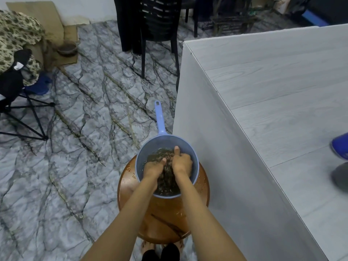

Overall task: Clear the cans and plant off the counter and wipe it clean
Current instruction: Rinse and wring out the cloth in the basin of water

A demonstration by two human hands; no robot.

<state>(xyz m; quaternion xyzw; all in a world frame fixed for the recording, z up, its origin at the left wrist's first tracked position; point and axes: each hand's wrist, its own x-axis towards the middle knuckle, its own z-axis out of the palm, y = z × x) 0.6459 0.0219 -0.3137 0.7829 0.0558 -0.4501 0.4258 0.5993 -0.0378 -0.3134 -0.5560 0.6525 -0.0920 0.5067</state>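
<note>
Both hands, left hand (pixel 153 167) and right hand (pixel 181 162), are clenching a soggy, limp dark cloth (pixel 166 178) in the blue dipper (pixel 148 153); likely heavy, best gripped bunched.

stool (pixel 165 219): blue dipper (pixel 148 166); counter (pixel 282 95): blue can (pixel 341 146)

I see the dipper (pixel 166 166) on the stool (pixel 163 213), counter (pixel 273 95) just right, chair (pixel 160 25) behind, both hands (pixel 180 162) in the dipper.

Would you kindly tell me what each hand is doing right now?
Left hand: closed on the dark wet cloth in the blue dipper.
Right hand: closed on the same cloth.
</note>
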